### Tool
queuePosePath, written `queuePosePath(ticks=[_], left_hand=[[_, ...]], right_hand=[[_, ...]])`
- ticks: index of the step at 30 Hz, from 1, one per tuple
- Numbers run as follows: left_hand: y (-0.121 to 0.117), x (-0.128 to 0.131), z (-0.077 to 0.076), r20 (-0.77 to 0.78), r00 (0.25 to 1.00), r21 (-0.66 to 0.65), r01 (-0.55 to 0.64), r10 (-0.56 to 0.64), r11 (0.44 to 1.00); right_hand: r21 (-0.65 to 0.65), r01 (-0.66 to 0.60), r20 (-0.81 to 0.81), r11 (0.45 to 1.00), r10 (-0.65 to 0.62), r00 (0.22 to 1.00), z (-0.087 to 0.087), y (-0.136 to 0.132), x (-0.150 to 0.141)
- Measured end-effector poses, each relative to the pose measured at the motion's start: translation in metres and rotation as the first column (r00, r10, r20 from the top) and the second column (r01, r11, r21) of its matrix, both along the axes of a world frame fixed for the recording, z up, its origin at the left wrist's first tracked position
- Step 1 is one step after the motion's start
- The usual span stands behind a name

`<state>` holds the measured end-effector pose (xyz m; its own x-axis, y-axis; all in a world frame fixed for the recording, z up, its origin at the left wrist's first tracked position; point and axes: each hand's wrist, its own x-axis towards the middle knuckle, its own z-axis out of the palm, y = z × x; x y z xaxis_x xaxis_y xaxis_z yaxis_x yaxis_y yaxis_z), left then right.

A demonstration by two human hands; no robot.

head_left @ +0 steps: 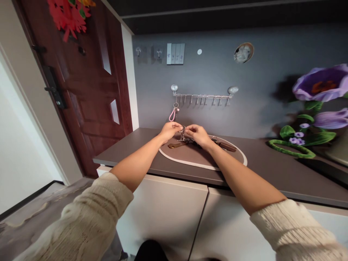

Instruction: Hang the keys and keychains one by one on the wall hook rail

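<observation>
Between my two hands a metal key ring is held up, with small keys or metal links hanging below it. My left hand pinches the ring's left side between thumb and fingers. On the other side, the fingers of my right hand are closed at the ring too. A brown strap lies under the hands on an oval brown mat with a pale rim. Further right on the mat rest a brown, flat, long item and some dark items, partly hidden by my right wrist.
A hook rail is on the grey wall behind, with a pink loop keychain at its left end. Purple artificial flowers stand on the countertop at right. A dark red door is at left.
</observation>
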<state>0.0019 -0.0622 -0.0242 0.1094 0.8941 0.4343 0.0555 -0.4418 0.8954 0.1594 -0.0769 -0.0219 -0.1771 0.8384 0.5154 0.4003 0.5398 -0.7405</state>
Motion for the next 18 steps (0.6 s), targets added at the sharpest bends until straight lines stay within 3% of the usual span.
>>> queuePosePath(ticks=[5,18], left_hand=[[-0.002,0.001,0.002,0.069,0.997,-0.034,0.026,-0.024,0.999],[-0.001,0.002,0.001,0.119,0.986,0.002,0.117,-0.116,0.993]], right_hand=[[-0.051,-0.055,-0.122,0.997,0.048,0.991,0.004,-0.006,-0.003],[-0.044,-0.113,-0.172,0.993,0.104,0.98,-0.002,0.005,0.0]])
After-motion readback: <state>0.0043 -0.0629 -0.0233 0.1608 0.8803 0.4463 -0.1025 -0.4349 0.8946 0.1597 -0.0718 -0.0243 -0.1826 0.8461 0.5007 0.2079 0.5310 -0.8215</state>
